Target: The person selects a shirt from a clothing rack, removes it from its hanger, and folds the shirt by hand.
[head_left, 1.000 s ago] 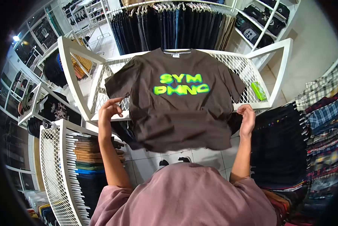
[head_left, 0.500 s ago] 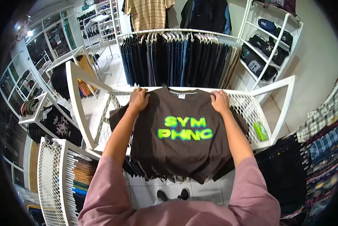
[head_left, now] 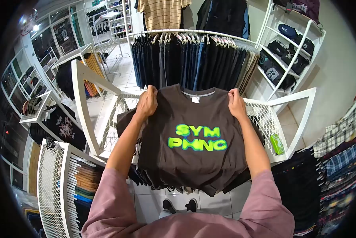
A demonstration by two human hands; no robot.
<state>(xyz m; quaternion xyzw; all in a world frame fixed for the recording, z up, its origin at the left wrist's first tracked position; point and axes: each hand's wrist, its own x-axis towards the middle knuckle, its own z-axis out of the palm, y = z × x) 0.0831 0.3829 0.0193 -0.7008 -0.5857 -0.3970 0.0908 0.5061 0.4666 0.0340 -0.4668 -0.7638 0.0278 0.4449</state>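
Left hand grips one shoulder of the brown T-shirt, right hand clenches the other; the shirt is spread at centre frame, green lettering facing up, over the white mesh bench, with the trouser rack above it

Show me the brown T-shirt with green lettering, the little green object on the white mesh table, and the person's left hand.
brown T-shirt [head_left: 193, 166]: head view, plain cloth below the lettering.
green object [head_left: 278, 144]: head view, its middle.
left hand [head_left: 147, 102]: head view, back of the hand.
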